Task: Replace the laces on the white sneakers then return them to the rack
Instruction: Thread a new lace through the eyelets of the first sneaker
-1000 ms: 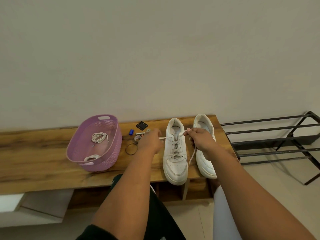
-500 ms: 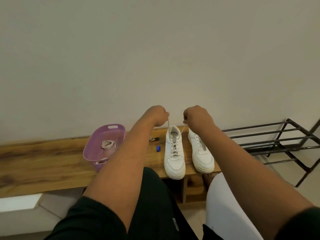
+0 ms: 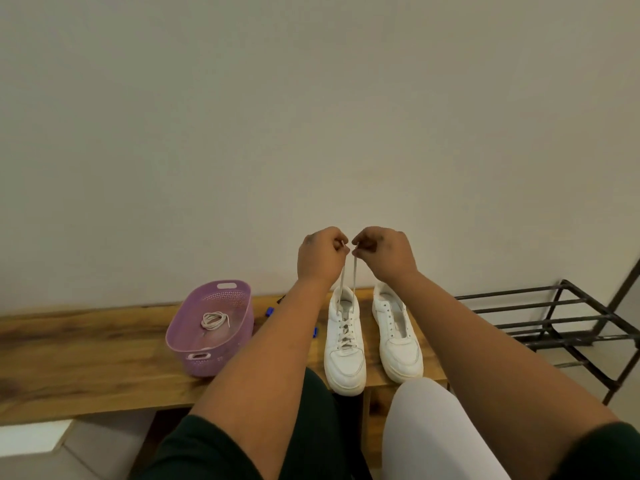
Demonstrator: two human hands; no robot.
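Lacing step under way on the bench. Toward its middle, purple basket with a coiled lace inside. Left hand and right hand raised, each pinching one end of the lace, drawn taut from the left sneaker. Right sneaker beside it, eyelets bare (likely next). Rack past the right end. Next: evening the ends, tying off.

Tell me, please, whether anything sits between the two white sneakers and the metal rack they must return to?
Nothing visible does: the unlaced sneaker and the laced sneaker stand on the bench, and the rack stands beside its end.
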